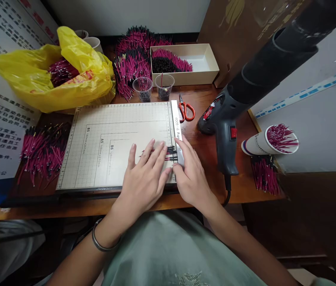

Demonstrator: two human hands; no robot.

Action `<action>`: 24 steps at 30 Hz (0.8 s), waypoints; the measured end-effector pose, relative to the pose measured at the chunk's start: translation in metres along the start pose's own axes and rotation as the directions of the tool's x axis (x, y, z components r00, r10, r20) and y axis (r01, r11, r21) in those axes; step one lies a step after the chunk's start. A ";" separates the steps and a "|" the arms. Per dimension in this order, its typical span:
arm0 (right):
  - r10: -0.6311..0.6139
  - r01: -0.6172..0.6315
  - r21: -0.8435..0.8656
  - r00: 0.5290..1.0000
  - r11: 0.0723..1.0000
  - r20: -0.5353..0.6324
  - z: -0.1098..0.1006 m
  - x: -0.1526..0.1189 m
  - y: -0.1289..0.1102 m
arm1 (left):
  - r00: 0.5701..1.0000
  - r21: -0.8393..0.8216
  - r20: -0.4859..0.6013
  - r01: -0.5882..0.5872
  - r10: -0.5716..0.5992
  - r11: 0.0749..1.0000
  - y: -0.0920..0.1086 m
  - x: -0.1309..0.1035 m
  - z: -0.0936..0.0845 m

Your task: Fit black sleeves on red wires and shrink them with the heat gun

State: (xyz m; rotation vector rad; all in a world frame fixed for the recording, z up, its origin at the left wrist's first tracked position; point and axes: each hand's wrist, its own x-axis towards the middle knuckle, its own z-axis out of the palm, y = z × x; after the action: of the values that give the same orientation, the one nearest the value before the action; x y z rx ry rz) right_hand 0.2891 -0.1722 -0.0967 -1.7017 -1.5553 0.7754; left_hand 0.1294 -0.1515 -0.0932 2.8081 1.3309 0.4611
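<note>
Left hand point(144, 178) lies flat on the cutting board point(90, 157), fingers long and spread wide, over a small row of wires point(170, 158) near the board's lower right. Their black ends show beyond the fingertips, pointing to the white strip point(174, 119). And here's the right hand point(192, 174) at that strip, fingers bent, thumb close to the wires; whether they grip anything, I cannot tell.

Just beside the strip sit red-handled scissors point(189, 112); further right, the heat gun point(226, 135) stands over the table point(203, 151), nozzle tilted up. Behind the board, two clear cups point(143, 88) point(164, 87), a pile of wires point(132, 65) and an open box point(185, 79) partly filled with more. Over on the left, a yellow bag point(93, 85) holds another bunch.
</note>
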 end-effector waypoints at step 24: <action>-0.013 0.013 0.000 1.000 1.000 -0.015 0.000 -0.001 0.001 | 0.999 0.041 -0.031 0.022 -0.021 0.999 0.002 -0.009 0.000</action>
State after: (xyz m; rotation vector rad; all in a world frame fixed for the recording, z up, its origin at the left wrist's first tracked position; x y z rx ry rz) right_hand 0.2892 -0.1729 -0.0974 -1.6921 -1.5539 0.7548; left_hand 0.1257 -0.1594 -0.0957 2.8276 1.3904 0.4835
